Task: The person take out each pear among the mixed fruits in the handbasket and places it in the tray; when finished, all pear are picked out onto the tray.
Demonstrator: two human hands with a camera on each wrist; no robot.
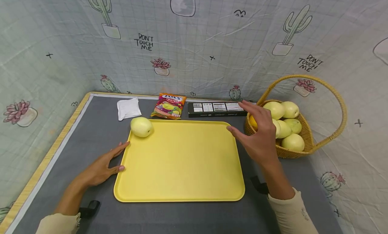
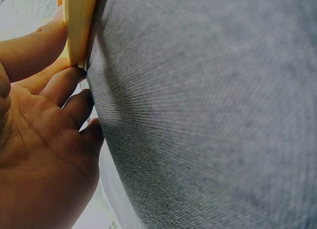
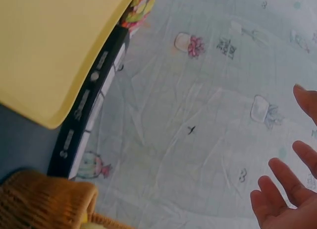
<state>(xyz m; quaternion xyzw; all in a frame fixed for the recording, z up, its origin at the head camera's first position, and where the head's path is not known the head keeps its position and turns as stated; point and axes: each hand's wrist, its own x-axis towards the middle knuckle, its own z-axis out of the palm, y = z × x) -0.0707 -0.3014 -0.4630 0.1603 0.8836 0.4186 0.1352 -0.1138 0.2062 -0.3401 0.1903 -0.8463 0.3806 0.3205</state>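
My left hand (image 1: 98, 170) rests at the left edge of a yellow tray (image 1: 185, 163), with thumb and fingertips touching its rim and the fingers loosely extended. In the left wrist view the thumb and fingers meet the tray's side (image 2: 79, 30) just above the grey cloth. A pale green-yellow round fruit (image 1: 141, 127) sits in the tray's far left corner. Raised between the tray and a wicker basket (image 1: 288, 153), my right hand (image 1: 260, 136) holds nothing, its thumb and fingers spread apart. Several similar fruits (image 1: 293, 142) and an orange one (image 1: 253, 122) lie in the basket, partly hidden by that hand.
Behind the tray lie a white square packet (image 1: 128, 109), a colourful Fox's candy bag (image 1: 169, 106) and a long black box (image 1: 216, 109). The basket's tall arched handle (image 1: 341, 116) leans to the right. A cactus-print cloth (image 1: 194, 41) hangs behind the table.
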